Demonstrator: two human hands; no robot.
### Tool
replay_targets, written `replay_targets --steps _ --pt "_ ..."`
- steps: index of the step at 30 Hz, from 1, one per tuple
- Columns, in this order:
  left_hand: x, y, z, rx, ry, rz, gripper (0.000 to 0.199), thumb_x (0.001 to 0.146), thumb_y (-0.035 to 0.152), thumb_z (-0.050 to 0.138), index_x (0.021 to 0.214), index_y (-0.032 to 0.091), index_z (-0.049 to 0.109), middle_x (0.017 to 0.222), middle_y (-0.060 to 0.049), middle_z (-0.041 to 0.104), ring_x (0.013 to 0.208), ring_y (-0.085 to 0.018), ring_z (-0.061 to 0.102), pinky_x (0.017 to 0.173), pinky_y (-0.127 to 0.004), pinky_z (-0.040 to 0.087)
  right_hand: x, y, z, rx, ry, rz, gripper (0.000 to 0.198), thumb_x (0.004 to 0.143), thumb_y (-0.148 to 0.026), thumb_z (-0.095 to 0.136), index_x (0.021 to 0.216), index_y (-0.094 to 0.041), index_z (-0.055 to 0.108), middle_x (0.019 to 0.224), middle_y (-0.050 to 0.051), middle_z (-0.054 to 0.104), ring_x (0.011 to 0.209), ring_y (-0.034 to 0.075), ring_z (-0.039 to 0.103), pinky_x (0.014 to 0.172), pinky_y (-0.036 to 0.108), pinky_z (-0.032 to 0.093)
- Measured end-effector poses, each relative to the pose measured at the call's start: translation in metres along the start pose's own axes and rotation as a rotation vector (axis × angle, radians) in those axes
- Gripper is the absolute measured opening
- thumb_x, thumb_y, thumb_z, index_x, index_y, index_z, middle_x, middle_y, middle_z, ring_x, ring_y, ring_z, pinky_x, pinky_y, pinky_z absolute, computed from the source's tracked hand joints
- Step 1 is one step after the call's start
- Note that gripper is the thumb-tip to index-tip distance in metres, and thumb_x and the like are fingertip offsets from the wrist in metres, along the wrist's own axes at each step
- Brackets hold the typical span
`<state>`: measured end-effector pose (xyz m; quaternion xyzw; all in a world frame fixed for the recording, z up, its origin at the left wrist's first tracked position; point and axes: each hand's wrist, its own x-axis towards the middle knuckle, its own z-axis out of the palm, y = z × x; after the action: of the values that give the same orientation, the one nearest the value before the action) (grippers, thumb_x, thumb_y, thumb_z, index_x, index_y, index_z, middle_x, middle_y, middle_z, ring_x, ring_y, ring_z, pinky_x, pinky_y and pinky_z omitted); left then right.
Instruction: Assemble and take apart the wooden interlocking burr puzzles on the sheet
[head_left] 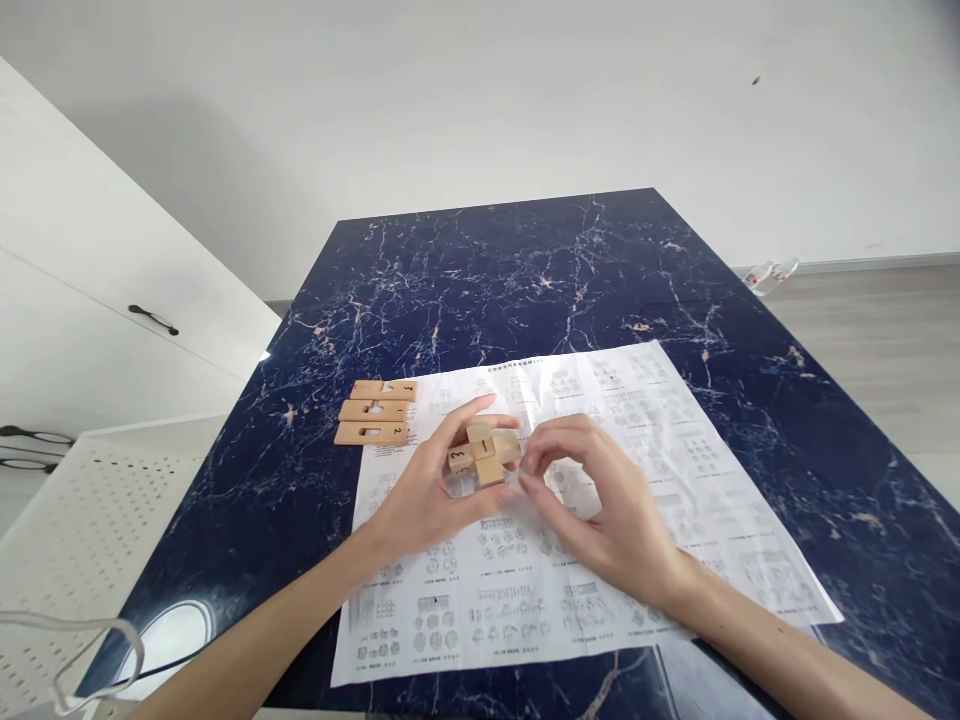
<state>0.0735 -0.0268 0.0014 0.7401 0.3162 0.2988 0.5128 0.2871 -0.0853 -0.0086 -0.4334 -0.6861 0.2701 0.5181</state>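
My left hand (442,490) is wrapped round a small wooden interlocking puzzle (486,455) made of light wood pieces with numbers on them. Thumb and fingers hold it from the left, just above a printed sheet (517,630) with many line diagrams. To the right of the puzzle, my right hand (592,490) has its fingers curled, with thumb and fingertips close together beside the puzzle; whether anything small sits between them I cannot make out. Several flat wooden pieces (373,409) with cut-out slots and numbers lie left of my left hand, partly over the sheet's edge.
Underneath everything is a dark blue marbled table (480,280). A white cabinet (97,270) with black handles stands to the left. At lower left are a white perforated panel (97,510) and a pale cable (135,640). A clear object (771,274) shows past the right edge.
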Motion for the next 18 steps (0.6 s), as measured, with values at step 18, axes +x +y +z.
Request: replay_targets --steps 18 --pt "0.0017 -0.0051 -0.0021 -0.024 -0.137 0.106 0.064 0.087 0.053 0.088 0.139 0.028 0.060 0.128 -0.009 0.074 0.108 -0.026 0.075 0.093 -0.041 0.062 0.0002 0.0010 -0.0060 -0.174 -0.098 -0.084 0.015 0.107 -0.025 0.057 0.093 -0.023 0.052 0.072 -0.003 0.058 0.058 0.012 0.054 0.055 0.027 0.045"
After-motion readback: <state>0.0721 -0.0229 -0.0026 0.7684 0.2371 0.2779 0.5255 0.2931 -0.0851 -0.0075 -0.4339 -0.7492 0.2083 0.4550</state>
